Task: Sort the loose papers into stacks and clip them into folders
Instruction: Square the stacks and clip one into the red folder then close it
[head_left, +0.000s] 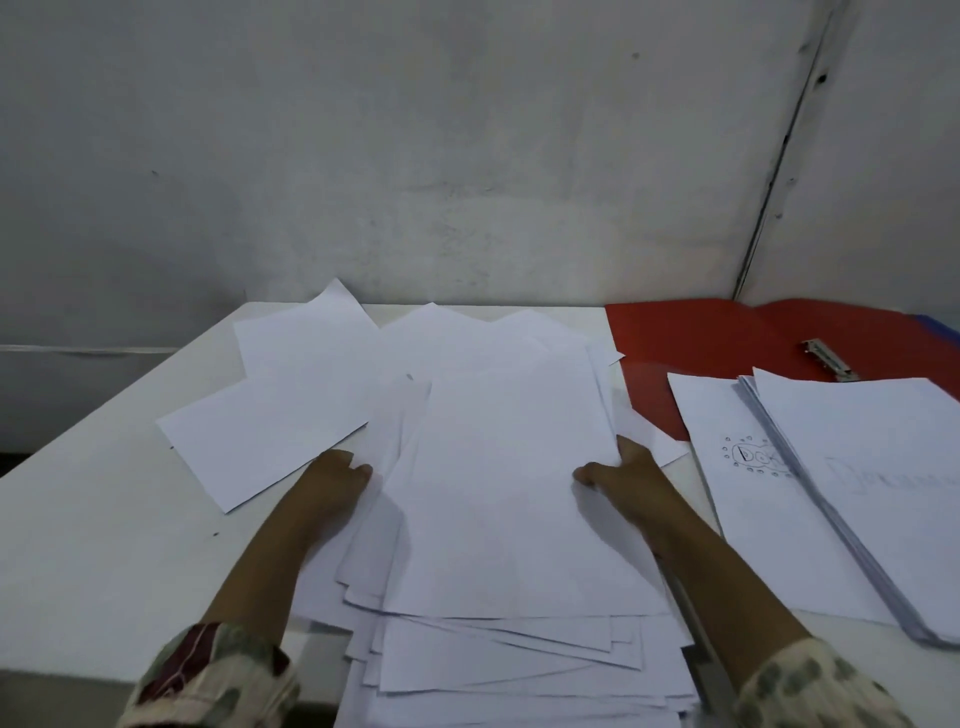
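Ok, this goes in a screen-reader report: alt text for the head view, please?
Both hands, left and right, grip the sides of a messy pile of white papers on a white table. An open red folder lies at right.

We can read no clear text, brand or number here. On the right side of the worktop, the single sheet (748, 499) under the right-hand stack (893, 483) bears a small pen drawing, an oval shape ringed with little circles, not writing. The top sheet of that stack carries faint large outlined letters near its left edge, too pale and blurred for us to make out. The loose papers (509, 493) in the middle show us blank faces.
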